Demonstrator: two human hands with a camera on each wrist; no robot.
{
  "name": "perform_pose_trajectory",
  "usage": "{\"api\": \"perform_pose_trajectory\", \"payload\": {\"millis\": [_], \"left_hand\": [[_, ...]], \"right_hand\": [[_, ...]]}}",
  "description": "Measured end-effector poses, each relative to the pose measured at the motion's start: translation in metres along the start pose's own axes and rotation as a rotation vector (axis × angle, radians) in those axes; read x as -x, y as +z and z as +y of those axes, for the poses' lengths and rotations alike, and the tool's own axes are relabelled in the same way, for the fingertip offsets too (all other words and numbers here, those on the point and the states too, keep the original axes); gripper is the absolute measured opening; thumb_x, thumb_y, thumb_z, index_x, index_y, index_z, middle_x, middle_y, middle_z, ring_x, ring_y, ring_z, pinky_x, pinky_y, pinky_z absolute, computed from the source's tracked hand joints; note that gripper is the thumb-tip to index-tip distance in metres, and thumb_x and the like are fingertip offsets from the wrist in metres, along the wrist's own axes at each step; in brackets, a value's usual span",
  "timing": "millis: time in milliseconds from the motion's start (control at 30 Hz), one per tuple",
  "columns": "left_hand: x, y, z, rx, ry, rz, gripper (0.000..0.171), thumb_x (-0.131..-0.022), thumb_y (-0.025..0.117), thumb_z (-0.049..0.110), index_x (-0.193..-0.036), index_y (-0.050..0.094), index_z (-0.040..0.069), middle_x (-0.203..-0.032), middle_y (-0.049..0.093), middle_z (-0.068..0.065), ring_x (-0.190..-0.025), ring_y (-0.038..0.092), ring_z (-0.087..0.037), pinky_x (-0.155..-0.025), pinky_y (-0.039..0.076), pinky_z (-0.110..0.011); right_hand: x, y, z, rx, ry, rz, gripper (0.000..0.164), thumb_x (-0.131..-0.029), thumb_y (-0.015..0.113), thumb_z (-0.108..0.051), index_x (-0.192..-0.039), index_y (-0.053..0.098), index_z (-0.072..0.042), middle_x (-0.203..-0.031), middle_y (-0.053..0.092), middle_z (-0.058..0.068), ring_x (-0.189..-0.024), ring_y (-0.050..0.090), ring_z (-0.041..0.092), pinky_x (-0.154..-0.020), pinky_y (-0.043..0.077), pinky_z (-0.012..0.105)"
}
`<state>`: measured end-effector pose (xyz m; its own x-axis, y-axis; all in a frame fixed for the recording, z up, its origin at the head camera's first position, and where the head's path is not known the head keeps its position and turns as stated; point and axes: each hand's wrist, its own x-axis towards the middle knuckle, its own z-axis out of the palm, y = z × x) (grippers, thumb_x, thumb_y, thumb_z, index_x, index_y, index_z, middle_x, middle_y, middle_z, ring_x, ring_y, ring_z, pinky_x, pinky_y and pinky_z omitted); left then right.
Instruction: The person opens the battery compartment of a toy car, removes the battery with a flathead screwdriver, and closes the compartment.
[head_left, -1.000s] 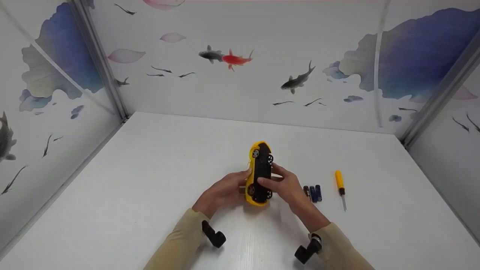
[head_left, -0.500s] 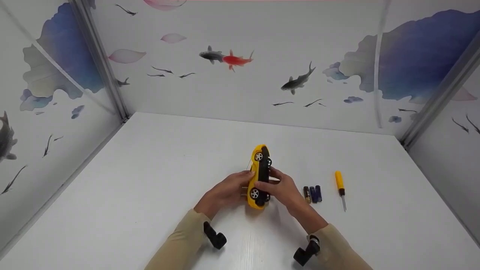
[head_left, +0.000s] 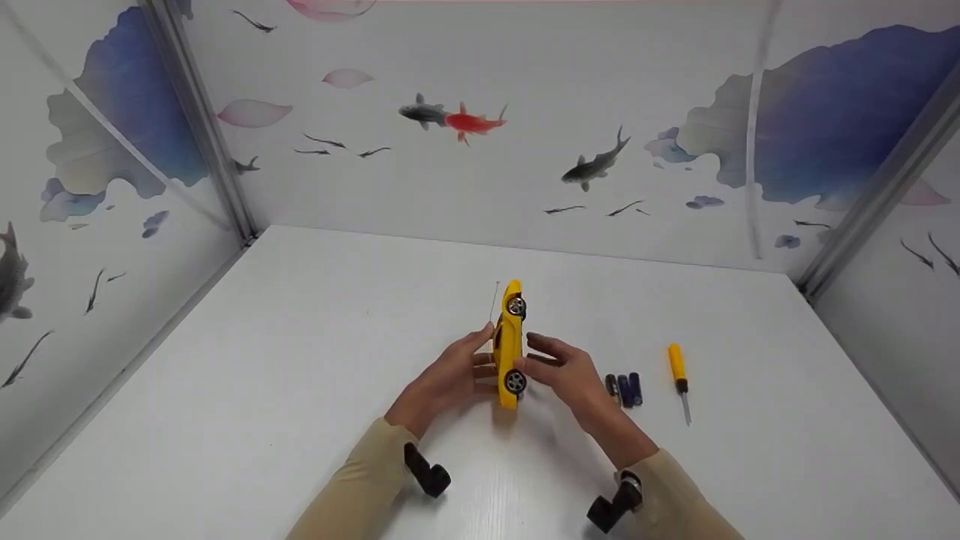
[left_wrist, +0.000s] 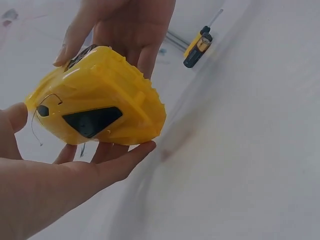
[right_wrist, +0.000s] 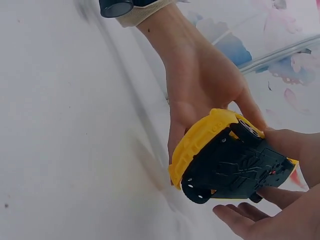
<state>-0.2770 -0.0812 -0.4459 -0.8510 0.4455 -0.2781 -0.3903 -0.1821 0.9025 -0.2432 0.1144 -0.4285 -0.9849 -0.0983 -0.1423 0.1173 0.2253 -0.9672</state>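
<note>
Between both hands is a yellow toy car point(head_left: 508, 337) with a black underside, held above the table. One side with two silver-spoked wheels faces the head camera, and a thin wire sticks out past its roof. My left hand point(head_left: 450, 371) grips it from the roof side, its thumb against the body and its fingers behind. My right hand point(head_left: 571, 379) has its thumb on the car's side near one wheel. In the right wrist view, a right fingertip meets the dark underside point(right_wrist: 235, 167), while other fingers sit just off it.
Several small cylindrical batteries point(head_left: 624, 390) lie side by side right of the right hand. Farther right is a yellow-handled screwdriver point(head_left: 678, 366), its shaft toward the person. The white tabletop point(head_left: 300, 322) is bounded by printed walls point(head_left: 510, 187) at the back and sides.
The car has been rolled, so its black underside has turned from the head camera toward the right and its side shows instead. The right fingers have shifted slightly off the underside.
</note>
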Motion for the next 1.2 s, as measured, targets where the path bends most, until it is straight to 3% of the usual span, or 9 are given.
{"api": "perform_pose_trajectory", "payload": {"millis": [200, 367, 500, 800, 1000, 1200], "left_hand": [[-0.0008, -0.0009, 0.0006, 0.028, -0.008, 0.042, 0.066, -0.103, 0.042, 0.054, -0.151, 0.038, 0.009, -0.146, 0.047, -0.022, -0.126, 0.058, -0.031, -0.111, 0.047, -0.049], [-0.0014, -0.0036, -0.0006, -0.017, 0.012, 0.046, 0.059, -0.106, 0.041, 0.047, -0.147, 0.045, 0.004, -0.143, 0.052, -0.02, -0.125, 0.06, -0.03, -0.109, 0.049, -0.049], [-0.0013, -0.0062, -0.0016, -0.078, 0.028, 0.032, 0.05, -0.106, 0.046, 0.04, -0.142, 0.053, 0.006, -0.142, 0.055, -0.016, -0.124, 0.06, -0.028, -0.106, 0.051, -0.047], [0.0004, -0.0052, 0.0023, -0.071, -0.02, 0.095, 0.055, -0.101, 0.056, 0.041, -0.144, 0.047, 0.007, -0.142, 0.054, -0.016, -0.124, 0.061, -0.03, -0.108, 0.05, -0.046], [-0.0006, -0.0041, 0.0034, -0.123, -0.015, 0.144, 0.052, -0.098, 0.06, 0.045, -0.135, 0.053, 0.009, -0.136, 0.059, -0.015, -0.117, 0.064, -0.027, -0.106, 0.052, -0.042], [-0.0013, -0.0058, 0.0041, -0.174, -0.017, 0.148, 0.058, -0.095, 0.066, 0.041, -0.141, 0.052, 0.008, -0.14, 0.058, -0.015, -0.122, 0.063, -0.029, -0.106, 0.052, -0.044]], "right_hand": [[0.0022, 0.0005, -0.0024, -0.046, -0.05, 0.005, 0.055, -0.093, 0.072, -0.028, -0.144, 0.055, -0.021, -0.145, 0.057, 0.008, -0.123, 0.064, 0.026, -0.108, 0.049, 0.044], [0.002, -0.0001, -0.0042, -0.08, -0.074, 0.012, 0.049, -0.097, 0.067, -0.023, -0.145, 0.054, -0.022, -0.145, 0.057, 0.01, -0.123, 0.064, 0.027, -0.098, 0.057, 0.038], [0.0013, -0.0016, -0.003, -0.104, -0.083, 0.009, 0.047, -0.099, 0.063, -0.021, -0.145, 0.054, -0.022, -0.146, 0.055, 0.011, -0.123, 0.064, 0.028, -0.097, 0.057, 0.039], [0.0014, -0.003, -0.0028, -0.134, -0.044, 0.021, 0.047, -0.102, 0.055, -0.015, -0.149, 0.05, -0.022, -0.149, 0.053, 0.01, -0.129, 0.06, 0.028, -0.1, 0.056, 0.04], [-0.0004, -0.0041, -0.0043, -0.114, -0.044, 0.044, 0.049, -0.1, 0.06, -0.016, -0.148, 0.05, -0.024, -0.146, 0.056, 0.01, -0.121, 0.064, 0.026, -0.097, 0.057, 0.038], [-0.0023, -0.0043, -0.003, -0.13, -0.016, 0.076, 0.051, -0.098, 0.064, -0.016, -0.147, 0.052, -0.023, -0.143, 0.058, 0.011, -0.115, 0.064, 0.022, -0.093, 0.059, 0.035]]}}
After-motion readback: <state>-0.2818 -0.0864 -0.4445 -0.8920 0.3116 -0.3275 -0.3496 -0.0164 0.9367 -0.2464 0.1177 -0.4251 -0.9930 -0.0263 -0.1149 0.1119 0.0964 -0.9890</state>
